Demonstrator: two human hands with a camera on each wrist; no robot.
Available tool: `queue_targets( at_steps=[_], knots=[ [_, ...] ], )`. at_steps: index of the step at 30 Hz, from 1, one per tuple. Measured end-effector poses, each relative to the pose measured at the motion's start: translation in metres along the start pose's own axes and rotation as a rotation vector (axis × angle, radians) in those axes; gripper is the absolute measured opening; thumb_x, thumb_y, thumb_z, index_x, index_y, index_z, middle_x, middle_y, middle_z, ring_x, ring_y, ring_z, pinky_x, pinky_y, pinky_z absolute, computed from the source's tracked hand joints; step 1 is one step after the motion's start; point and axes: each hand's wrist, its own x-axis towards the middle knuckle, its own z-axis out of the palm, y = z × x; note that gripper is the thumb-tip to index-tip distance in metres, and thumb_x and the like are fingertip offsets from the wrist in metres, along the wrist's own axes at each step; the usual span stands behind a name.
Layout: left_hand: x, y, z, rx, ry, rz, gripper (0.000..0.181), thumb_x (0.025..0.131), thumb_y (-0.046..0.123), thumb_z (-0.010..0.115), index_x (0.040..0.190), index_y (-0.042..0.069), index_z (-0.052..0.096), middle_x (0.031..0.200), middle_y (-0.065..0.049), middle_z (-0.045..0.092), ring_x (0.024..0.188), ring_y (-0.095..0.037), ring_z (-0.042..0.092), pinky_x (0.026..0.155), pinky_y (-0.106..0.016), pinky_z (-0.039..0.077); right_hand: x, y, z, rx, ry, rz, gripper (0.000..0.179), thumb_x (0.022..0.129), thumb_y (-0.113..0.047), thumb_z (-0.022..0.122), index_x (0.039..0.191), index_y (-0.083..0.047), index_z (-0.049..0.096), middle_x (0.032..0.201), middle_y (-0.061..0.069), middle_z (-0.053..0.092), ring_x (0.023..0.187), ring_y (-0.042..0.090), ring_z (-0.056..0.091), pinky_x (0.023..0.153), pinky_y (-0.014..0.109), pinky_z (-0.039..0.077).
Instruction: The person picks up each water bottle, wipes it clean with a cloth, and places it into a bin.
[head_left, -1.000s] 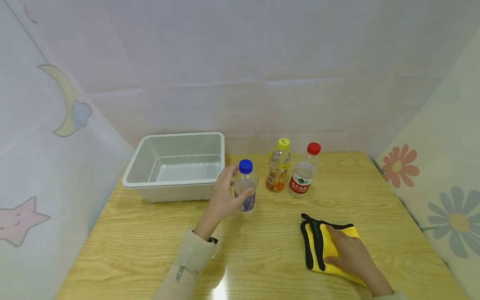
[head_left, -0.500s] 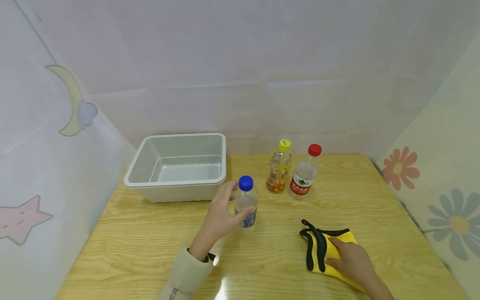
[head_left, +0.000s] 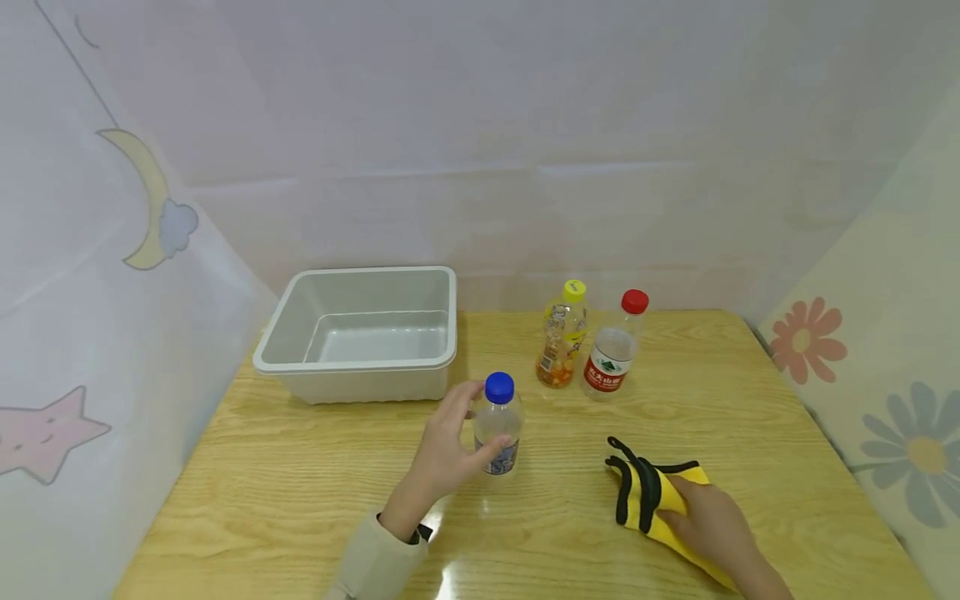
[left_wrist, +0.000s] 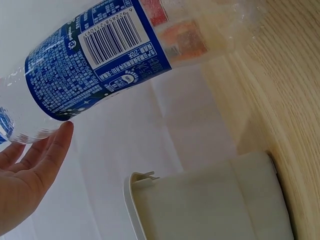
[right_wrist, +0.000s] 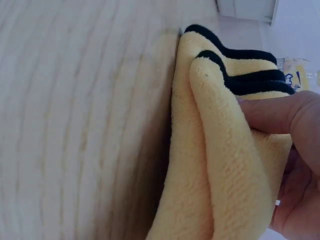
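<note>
A clear plastic bottle [head_left: 498, 425] with a blue cap stands upright in the middle of the table. My left hand [head_left: 444, 450] grips it from the left, thumb in front and fingers behind. In the left wrist view the bottle [left_wrist: 95, 55] shows a dark blue label with a barcode, and the fingertips of the left hand [left_wrist: 30, 175] touch its side near the cap end. At the right, my right hand [head_left: 708, 525] pinches a folded yellow cloth [head_left: 667, 508] with black edging. The cloth [right_wrist: 220, 145] looks thick and fluffy in the right wrist view, bunched at the thumb.
A grey-white plastic basin [head_left: 375, 365] stands at the back left. Behind the hands are a yellow-capped bottle [head_left: 562, 342] holding orange bits and a red-capped bottle [head_left: 611, 358], side by side. Fabric walls [head_left: 480, 183] border the wooden table [head_left: 300, 492].
My left hand has brought the blue-capped bottle nearer to me, away from the other bottles. My right hand has gathered the cloth, which lay flatter before.
</note>
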Motion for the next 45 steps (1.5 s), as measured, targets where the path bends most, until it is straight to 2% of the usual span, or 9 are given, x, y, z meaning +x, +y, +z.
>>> queue_targets(
  at_steps=[2,5,9,16,24,30,38,41,45],
  knots=[
    [0.000,0.000,0.001,-0.014,0.007,0.009,0.063,0.075,0.023,0.074,0.126,0.000,0.044,0.122,-0.011,0.051,0.104,-0.023,0.053,0.076,-0.032,0.053,-0.001,-0.002,-0.002,0.038,0.048,-0.009,0.041,0.069,-0.013,0.077,0.102,0.006,0.063,0.085,0.015,0.067,0.071,0.030,0.063,0.063,0.045,0.052],
    [-0.001,0.000,0.001,-0.043,0.013,0.006,0.064,0.074,0.022,0.075,0.126,0.000,0.044,0.122,-0.011,0.052,0.106,-0.023,0.052,0.077,-0.031,0.052,0.000,-0.006,-0.003,0.106,0.139,-0.039,0.038,0.069,-0.011,0.077,0.100,0.006,0.062,0.078,0.009,0.066,0.063,0.019,0.060,0.055,0.034,0.051],
    [-0.003,-0.001,0.001,-0.096,0.014,-0.003,0.062,0.073,0.019,0.077,0.124,0.000,0.046,0.120,-0.012,0.053,0.108,-0.025,0.052,0.078,-0.033,0.053,0.004,-0.010,-0.005,0.193,0.254,-0.076,0.037,0.071,-0.009,0.077,0.100,0.005,0.060,0.074,0.003,0.063,0.057,0.002,0.050,0.045,0.022,0.040],
    [-0.006,-0.006,0.002,-0.149,0.016,0.026,0.064,0.072,0.011,0.077,0.126,0.001,0.046,0.123,-0.013,0.052,0.110,-0.027,0.052,0.079,-0.037,0.053,0.014,-0.022,-0.005,0.384,0.334,-0.084,0.030,0.075,-0.005,0.073,0.101,0.002,0.059,0.075,0.002,0.062,0.057,0.000,0.048,0.044,0.021,0.041],
    [-0.010,-0.011,0.001,-0.104,0.055,0.032,0.063,0.071,0.015,0.077,0.127,0.002,0.049,0.121,-0.012,0.048,0.105,-0.026,0.051,0.077,-0.036,0.053,0.029,-0.046,-0.002,0.545,0.368,-0.156,0.025,0.073,0.007,0.070,0.095,0.001,0.060,0.072,-0.005,0.058,0.057,0.001,0.049,0.044,0.020,0.043],
    [-0.011,-0.012,-0.001,-0.106,0.060,0.046,0.063,0.070,0.012,0.078,0.126,0.002,0.050,0.115,-0.011,0.051,0.100,-0.025,0.054,0.074,-0.035,0.054,0.038,-0.055,0.002,0.676,0.424,-0.235,0.036,0.071,0.013,0.069,0.105,0.006,0.060,0.092,-0.013,0.059,0.068,0.003,0.055,0.050,0.018,0.049],
    [-0.010,-0.014,-0.004,-0.127,0.056,0.071,0.059,0.069,0.008,0.079,0.119,-0.001,0.050,0.113,-0.014,0.055,0.100,-0.027,0.054,0.074,-0.036,0.054,0.040,-0.070,-0.003,0.919,0.391,-0.195,0.037,0.075,0.016,0.063,0.110,0.007,0.057,0.096,-0.010,0.061,0.077,0.005,0.059,0.058,0.019,0.053],
    [-0.010,-0.015,-0.006,-0.123,0.051,0.092,0.058,0.068,0.006,0.078,0.119,-0.003,0.050,0.113,-0.015,0.055,0.100,-0.028,0.055,0.074,-0.035,0.054,0.042,-0.076,-0.005,1.060,0.368,-0.269,0.042,0.074,0.021,0.059,0.113,0.006,0.056,0.101,-0.004,0.062,0.083,0.007,0.060,0.064,0.018,0.053],
    [-0.010,-0.016,-0.007,-0.144,0.032,0.102,0.059,0.069,0.004,0.077,0.120,-0.005,0.050,0.116,-0.017,0.055,0.102,-0.029,0.055,0.075,-0.033,0.054,0.046,-0.084,-0.006,1.164,0.338,-0.409,0.045,0.075,0.023,0.056,0.115,0.003,0.057,0.101,0.001,0.062,0.082,0.009,0.060,0.064,0.018,0.053]
  ],
)
